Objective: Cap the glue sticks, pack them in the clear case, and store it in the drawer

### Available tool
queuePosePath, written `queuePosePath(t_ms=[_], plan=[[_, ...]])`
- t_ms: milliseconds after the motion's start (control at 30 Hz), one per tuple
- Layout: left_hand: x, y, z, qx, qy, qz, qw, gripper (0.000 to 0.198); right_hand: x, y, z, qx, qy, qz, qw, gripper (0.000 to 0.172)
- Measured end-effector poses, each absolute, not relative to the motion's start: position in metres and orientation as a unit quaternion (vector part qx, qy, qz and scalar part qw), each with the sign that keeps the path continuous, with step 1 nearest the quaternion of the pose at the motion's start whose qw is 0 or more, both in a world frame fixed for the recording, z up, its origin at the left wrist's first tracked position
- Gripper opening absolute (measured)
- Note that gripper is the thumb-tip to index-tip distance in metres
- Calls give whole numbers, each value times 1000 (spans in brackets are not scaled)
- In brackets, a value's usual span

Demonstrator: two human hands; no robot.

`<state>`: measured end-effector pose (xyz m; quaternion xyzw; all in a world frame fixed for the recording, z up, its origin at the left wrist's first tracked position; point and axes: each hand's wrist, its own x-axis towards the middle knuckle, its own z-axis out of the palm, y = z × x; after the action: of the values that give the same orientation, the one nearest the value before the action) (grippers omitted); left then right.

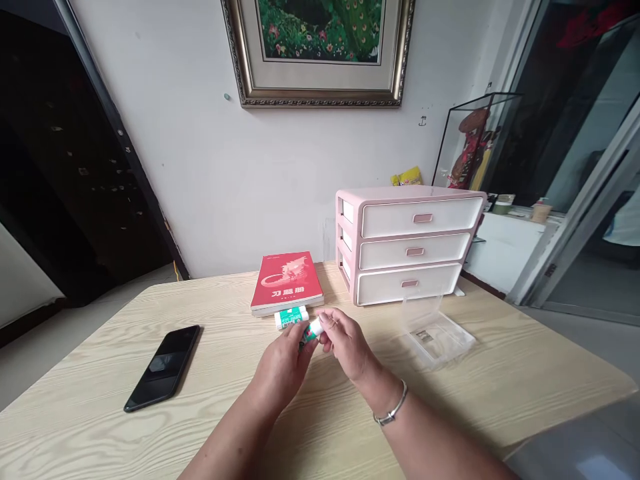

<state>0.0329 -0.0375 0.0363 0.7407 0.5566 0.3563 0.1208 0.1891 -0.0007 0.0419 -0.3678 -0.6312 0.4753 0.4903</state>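
Both my hands meet over the middle of the wooden table [210, 427], closed round a small white and green tube [313, 329]. My left hand [280, 370] grips its lower green end. My right hand [347, 343], with a silver bracelet on the wrist, pinches the white end with its fingertips. Just beyond my hands lies a small white and green box [290, 317], against the front edge of a red book [287, 280].
A black phone [163, 367] lies face up at the left. A pink three-drawer organizer [407, 243] with all drawers shut stands at the back right. An open clear plastic case [435, 330] lies in front of it. The wall is right behind the table.
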Motion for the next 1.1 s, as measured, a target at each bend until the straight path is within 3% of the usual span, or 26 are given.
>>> queuePosePath(t_ms=[100, 200, 300, 467, 600, 833, 967, 1033, 1100], plan=[[37, -42, 39, 789, 542, 286, 57, 32, 189, 7, 35, -411, -681, 372, 479, 36], [39, -47, 47, 798, 531, 273, 83, 31, 185, 10, 31, -432, -693, 338, 467, 24], [38, -52, 58, 784, 495, 302, 222, 33, 184, 7, 34, -414, -688, 336, 493, 20], [35, -54, 62, 637, 424, 330, 553, 42, 194, -6, 49, -356, -722, 306, 509, 20], [34, -52, 58, 578, 365, 336, 648, 40, 200, -15, 55, -320, -736, 343, 488, 18], [23, -59, 59, 588, 318, 294, 683, 37, 210, -34, 60, -277, -784, 298, 469, 20], [7, -55, 59, 572, 312, 312, 691, 44, 248, -33, 77, -356, -697, 110, 612, 19], [2, -48, 57, 578, 354, 392, 621, 45, 263, -29, 83, -395, -694, 45, 600, 19], [2, -39, 51, 620, 442, 433, 482, 41, 267, -24, 79, -427, -743, 20, 515, 22]])
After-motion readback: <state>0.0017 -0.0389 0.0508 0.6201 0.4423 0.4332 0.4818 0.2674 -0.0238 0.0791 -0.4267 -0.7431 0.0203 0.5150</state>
